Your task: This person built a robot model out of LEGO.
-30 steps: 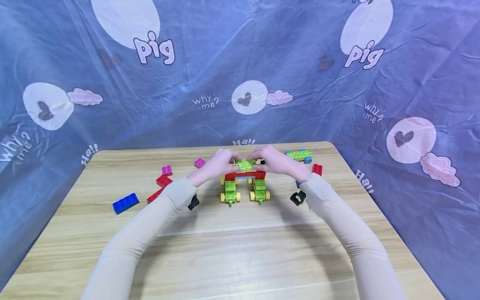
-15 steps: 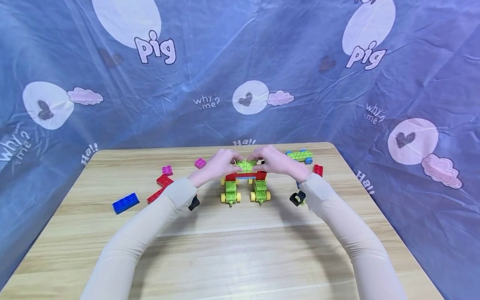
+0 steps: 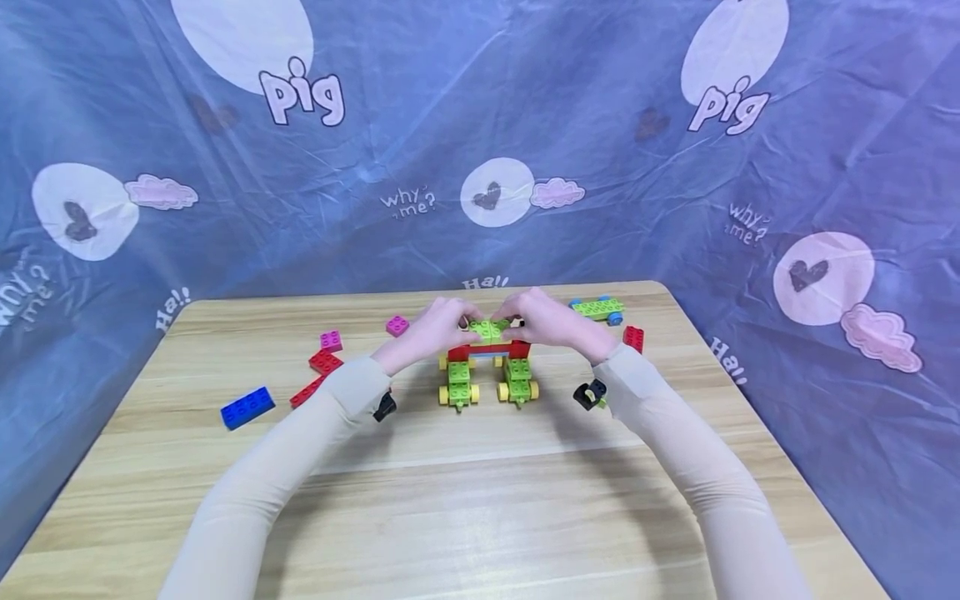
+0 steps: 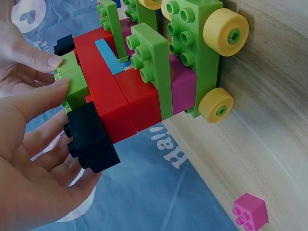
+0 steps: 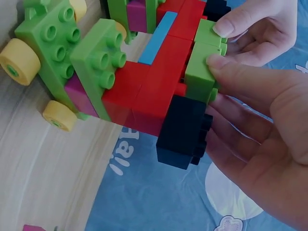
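In the head view my left hand (image 3: 441, 325) and right hand (image 3: 553, 318) meet over a toy brick build at the table's far middle. Two light green wheeled bases (image 4: 202, 53) with yellow wheels carry magenta bricks (image 4: 184, 83), green bricks and a bridge of red bricks (image 4: 108, 96). A light blue strip (image 5: 159, 38) shows beneath the bridge. Side by side on top sit two light green bricks; my left hand pinches one green brick (image 4: 77, 86), my right hand the other green brick (image 5: 198, 72). Black bricks (image 4: 91, 134) cap both ends, close to my fingers.
Left of the build lie a blue brick (image 3: 248, 407), red bricks (image 3: 326, 361) and magenta bricks (image 3: 397, 325). A green wheeled base with blue wheels (image 3: 598, 309) and a red brick (image 3: 633, 337) lie at the right. A printed blue cloth (image 3: 360, 167) hangs behind the table.
The head view has shifted slightly. Both hands stay on the green bricks on top, and the build stands as before.
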`<state>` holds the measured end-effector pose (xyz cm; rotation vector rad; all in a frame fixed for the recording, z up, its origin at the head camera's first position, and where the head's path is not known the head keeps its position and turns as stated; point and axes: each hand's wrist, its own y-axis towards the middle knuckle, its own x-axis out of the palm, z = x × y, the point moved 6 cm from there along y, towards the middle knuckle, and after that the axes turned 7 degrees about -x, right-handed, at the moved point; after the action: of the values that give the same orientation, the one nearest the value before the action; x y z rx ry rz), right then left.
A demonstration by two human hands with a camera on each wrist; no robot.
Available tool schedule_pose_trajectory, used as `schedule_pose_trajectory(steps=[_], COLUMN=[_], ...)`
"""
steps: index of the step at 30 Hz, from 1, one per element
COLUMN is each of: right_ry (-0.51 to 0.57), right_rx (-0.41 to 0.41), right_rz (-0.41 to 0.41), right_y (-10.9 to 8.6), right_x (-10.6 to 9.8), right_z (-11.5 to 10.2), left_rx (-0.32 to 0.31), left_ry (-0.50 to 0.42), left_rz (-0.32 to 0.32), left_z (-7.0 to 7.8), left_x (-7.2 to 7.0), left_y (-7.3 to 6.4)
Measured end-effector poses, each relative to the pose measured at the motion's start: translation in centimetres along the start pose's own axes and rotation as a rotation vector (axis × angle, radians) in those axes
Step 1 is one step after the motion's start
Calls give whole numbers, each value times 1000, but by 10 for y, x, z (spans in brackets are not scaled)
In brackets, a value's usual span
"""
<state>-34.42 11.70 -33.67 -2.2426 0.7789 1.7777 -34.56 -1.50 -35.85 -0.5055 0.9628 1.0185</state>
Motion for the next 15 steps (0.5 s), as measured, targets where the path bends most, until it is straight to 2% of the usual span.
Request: schedule_pose_trajectory(steps=[7, 15], right_ry=[-17, 24], right_rx=[23, 34], right_rz=[11, -5], right_y=[2, 4], right_x=[0, -1], right_z=[0, -1], left_rx=[-6, 1], left_ry=[-1, -24], left_rz=[8, 11], left_z=[-1, -2], left_x=[-1, 0], left_y=[-1, 0])
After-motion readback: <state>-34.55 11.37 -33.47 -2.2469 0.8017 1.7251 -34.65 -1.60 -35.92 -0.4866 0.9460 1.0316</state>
